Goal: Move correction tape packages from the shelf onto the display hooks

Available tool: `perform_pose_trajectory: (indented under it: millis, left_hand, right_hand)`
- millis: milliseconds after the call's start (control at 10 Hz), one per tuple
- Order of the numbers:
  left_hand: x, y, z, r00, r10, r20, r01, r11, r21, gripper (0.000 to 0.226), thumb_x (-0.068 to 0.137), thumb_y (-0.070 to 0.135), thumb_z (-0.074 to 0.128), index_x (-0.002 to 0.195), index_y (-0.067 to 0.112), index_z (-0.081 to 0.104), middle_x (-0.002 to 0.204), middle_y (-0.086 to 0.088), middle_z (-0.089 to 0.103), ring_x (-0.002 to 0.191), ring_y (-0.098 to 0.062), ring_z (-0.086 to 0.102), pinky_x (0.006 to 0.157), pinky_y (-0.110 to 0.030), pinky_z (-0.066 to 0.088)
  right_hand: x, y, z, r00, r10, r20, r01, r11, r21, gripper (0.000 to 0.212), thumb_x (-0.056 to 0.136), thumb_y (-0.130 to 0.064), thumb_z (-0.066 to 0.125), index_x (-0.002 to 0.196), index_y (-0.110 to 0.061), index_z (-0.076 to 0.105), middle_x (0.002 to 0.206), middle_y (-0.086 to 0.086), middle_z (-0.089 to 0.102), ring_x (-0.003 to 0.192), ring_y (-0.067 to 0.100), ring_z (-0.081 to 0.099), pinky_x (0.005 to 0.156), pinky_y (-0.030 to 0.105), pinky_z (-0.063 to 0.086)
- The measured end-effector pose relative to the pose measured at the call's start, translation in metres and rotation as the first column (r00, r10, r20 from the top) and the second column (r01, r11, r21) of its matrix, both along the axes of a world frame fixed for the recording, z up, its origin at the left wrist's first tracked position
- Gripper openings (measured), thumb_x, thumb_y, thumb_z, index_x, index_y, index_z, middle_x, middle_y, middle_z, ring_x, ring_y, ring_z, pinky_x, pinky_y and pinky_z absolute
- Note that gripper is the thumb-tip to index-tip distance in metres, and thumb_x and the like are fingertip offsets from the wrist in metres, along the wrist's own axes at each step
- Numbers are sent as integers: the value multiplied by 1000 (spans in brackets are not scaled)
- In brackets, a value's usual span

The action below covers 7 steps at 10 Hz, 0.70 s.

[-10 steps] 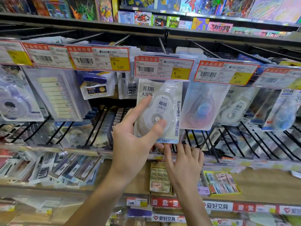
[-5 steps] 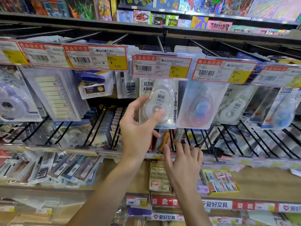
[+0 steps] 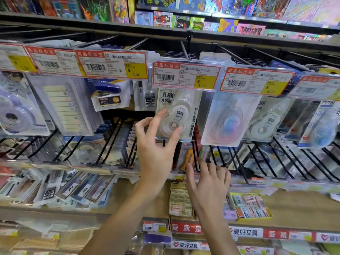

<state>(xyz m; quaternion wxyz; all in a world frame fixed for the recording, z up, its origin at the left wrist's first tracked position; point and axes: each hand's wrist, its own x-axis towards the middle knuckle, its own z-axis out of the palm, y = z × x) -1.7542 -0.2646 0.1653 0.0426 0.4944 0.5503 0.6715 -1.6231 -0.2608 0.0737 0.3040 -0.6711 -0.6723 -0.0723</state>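
Note:
A white correction tape package (image 3: 184, 107) hangs from a black display hook (image 3: 184, 50) behind the 5.80 price tag (image 3: 185, 76). My left hand (image 3: 156, 150) is just below and left of it, fingers spread. Its thumb tip lies on the blister front and its index fingertip touches the package's left edge. My right hand (image 3: 208, 183) is lower, with straight fingers reaching to the shelf edge under the lower hooks and holding nothing. More tape packages hang to the right: a pink-blue one (image 3: 228, 124) and a white one (image 3: 266, 124).
Stapler (image 3: 108, 96) and index-tab (image 3: 60, 109) packages hang at left. A lower row of black hooks (image 3: 257, 159) juts forward. On the wooden shelf (image 3: 294, 208) lie eraser packs (image 3: 180, 199), a yellow tray (image 3: 252, 207) and pen packs (image 3: 73, 190).
The package moved up and back to hang under the price tag. My left hand loosened from a grip to spread fingers. My right hand stayed nearly still.

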Motion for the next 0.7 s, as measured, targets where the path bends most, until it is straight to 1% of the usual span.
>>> perform_pose_trajectory:
  millis: [100,200,300,400,500,600,700]
  left_hand:
    - [-4,3,-2,990,52,-130,-51,999,9,48,89,37,71,134,24,59,117,0,47,102,5,50,81,-22,55]
    - [-7,5,-6,979,48,-197,-51,999,-8,51,92,38,68,138,21,56,119,-6,48,92,-3,52,61,-33,59]
    - [-10,4,-8,964,47,-261,-59,997,-39,55,93,41,65,142,21,52,123,-7,48,82,-11,57,54,-35,58]
    - [-9,-2,-6,939,44,-342,-81,992,-93,63,92,39,67,147,21,45,128,-8,47,68,-16,59,57,-35,59]
    - [-7,-9,-5,905,27,-425,-104,982,-160,73,90,33,71,153,22,35,133,-9,46,69,-16,58,61,-27,52]
    - [-12,-17,-5,887,-5,-462,-95,976,-194,82,90,34,70,157,23,22,142,-11,41,93,-22,63,73,-29,52]
    - [-11,-39,-11,868,19,-496,-167,953,-254,85,92,36,66,158,25,14,151,-7,32,126,-23,51,90,-39,52]
  right_hand:
    - [-1,1,0,1000,-7,6,7,1000,9,50,96,-55,44,114,-18,72,100,5,71,100,30,56,102,47,35]
    - [0,1,-2,1000,-5,-3,5,999,38,50,97,-54,44,113,-16,73,95,6,70,96,31,57,100,48,39]
    - [-1,1,-1,1000,-4,-11,5,998,62,52,97,-54,43,113,-15,73,94,6,70,95,31,57,99,48,40]
    - [-1,0,1,1000,-3,-8,4,1000,30,53,98,-55,41,115,-16,73,98,6,70,97,31,56,101,49,39]
    - [0,-1,4,1000,15,4,-15,1000,-14,54,98,-56,39,116,-17,72,101,8,70,99,31,56,101,49,39]
    - [8,0,3,997,76,15,-76,997,9,56,98,-58,39,115,-17,72,102,9,69,100,32,57,99,47,41]
    - [23,0,9,978,203,-42,-202,979,24,56,97,-58,41,119,-16,70,115,11,67,112,32,57,103,49,41]
